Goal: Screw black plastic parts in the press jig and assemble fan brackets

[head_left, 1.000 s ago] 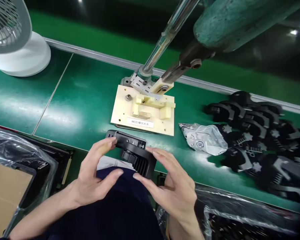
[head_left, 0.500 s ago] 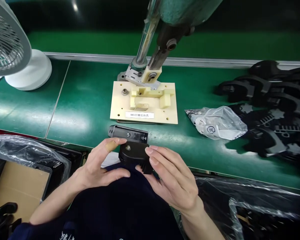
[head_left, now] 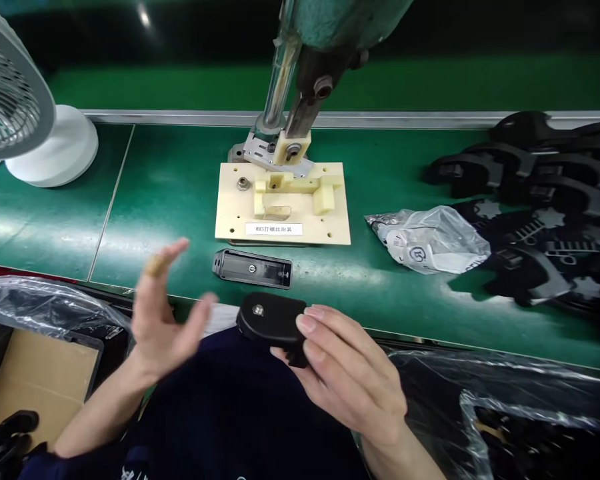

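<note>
My right hand [head_left: 350, 373] grips a black plastic part [head_left: 275, 319] by its right end, fingers on top and thumb beneath. This part has a rounded left end with a small metal screw [head_left: 258, 310] set in its top. My left hand [head_left: 165, 320] is raised to the left of it, holding nothing, its fingers apart and slightly blurred. Just beyond lies a long black tray-like housing [head_left: 253, 269] on the green bench, with a round metal piece inside. Behind the housing sits a cream fixture [head_left: 225, 213] with a white label along its front.
A screw-driving machine head [head_left: 305, 100] with a clear tube stands over the fixture. To its right lie a clear plastic bag [head_left: 430, 240] and a pile of black curved parts [head_left: 540, 267]. A white fan [head_left: 55, 147] stands at left. Plastic-lined boxes flank my body.
My left hand has come away from the black part and moved left, its fingers spreading. My right hand keeps hold of the part, now slightly lower and clear of the housing.
</note>
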{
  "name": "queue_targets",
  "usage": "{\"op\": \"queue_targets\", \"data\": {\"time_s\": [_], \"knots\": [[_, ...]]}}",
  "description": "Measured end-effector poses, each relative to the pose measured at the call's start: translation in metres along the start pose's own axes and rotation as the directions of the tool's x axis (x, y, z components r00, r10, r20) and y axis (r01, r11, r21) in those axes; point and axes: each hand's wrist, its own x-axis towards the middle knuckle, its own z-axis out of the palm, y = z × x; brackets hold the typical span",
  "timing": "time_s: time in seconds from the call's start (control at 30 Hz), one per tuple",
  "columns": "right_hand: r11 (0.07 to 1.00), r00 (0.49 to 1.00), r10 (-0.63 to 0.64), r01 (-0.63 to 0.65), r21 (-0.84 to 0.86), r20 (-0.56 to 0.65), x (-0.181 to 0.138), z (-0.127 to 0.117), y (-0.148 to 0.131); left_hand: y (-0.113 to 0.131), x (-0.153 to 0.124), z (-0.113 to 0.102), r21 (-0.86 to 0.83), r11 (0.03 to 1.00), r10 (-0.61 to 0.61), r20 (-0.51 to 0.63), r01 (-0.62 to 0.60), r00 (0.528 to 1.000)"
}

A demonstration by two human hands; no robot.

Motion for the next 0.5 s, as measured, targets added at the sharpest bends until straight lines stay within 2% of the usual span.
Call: {"op": "queue_targets", "data": {"time_s": [0.07,0.1,0.13,0.17,0.2,0.23,0.27,0.3,0.33,0.4,0.5], "knots": [[0.975,0.982,0.182,-0.173,0.138,-0.051,-0.009,0.001,0.003,-0.006,0.000,-0.003,0.073,0.995,-0.052,-0.177,0.066,0.983],[0.921,0.938,0.334,-0.306,0.240,-0.086,-0.013,0.001,0.005,-0.009,0.000,-0.004,0.090,0.991,-0.075,-0.206,0.096,0.976],[0.820,0.857,0.505,-0.438,0.369,-0.104,-0.016,0.001,0.007,-0.012,-0.001,-0.004,0.098,0.989,-0.090,-0.175,0.109,0.980],[0.665,0.742,0.666,-0.541,0.515,-0.080,-0.019,0.001,0.009,-0.015,-0.002,-0.004,0.099,0.990,-0.096,-0.095,0.105,0.991],[0.467,0.612,0.791,-0.595,0.654,-0.008,-0.021,0.001,0.011,-0.018,-0.003,-0.002,0.097,0.991,-0.096,0.012,0.094,0.995],[0.253,0.498,0.861,-0.594,0.763,0.102,-0.022,0.002,0.013,-0.020,-0.005,0.002,0.095,0.992,-0.097,0.126,0.085,0.987],[0.051,0.418,0.879,-0.560,0.827,0.229,-0.022,0.003,0.014,-0.023,-0.006,0.006,0.095,0.992,-0.108,0.225,0.089,0.968],[-0.121,0.366,0.864,-0.517,0.847,0.347,-0.022,0.003,0.015,-0.027,-0.008,0.012,0.095,0.990,-0.132,0.302,0.108,0.944],[-0.248,0.329,0.838,-0.479,0.842,0.434,-0.022,0.004,0.016,-0.031,-0.009,0.017,0.093,0.985,-0.167,0.351,0.143,0.921],[-0.384,0.272,0.812,-0.419,0.823,0.517,-0.020,0.006,0.017,-0.041,-0.012,0.028,0.066,0.967,-0.251,0.390,0.245,0.886],[-0.446,0.218,0.816,-0.351,0.823,0.535,-0.019,0.007,0.018,-0.052,-0.013,0.035,-0.094,0.903,-0.370,0.324,0.418,0.871]]}}
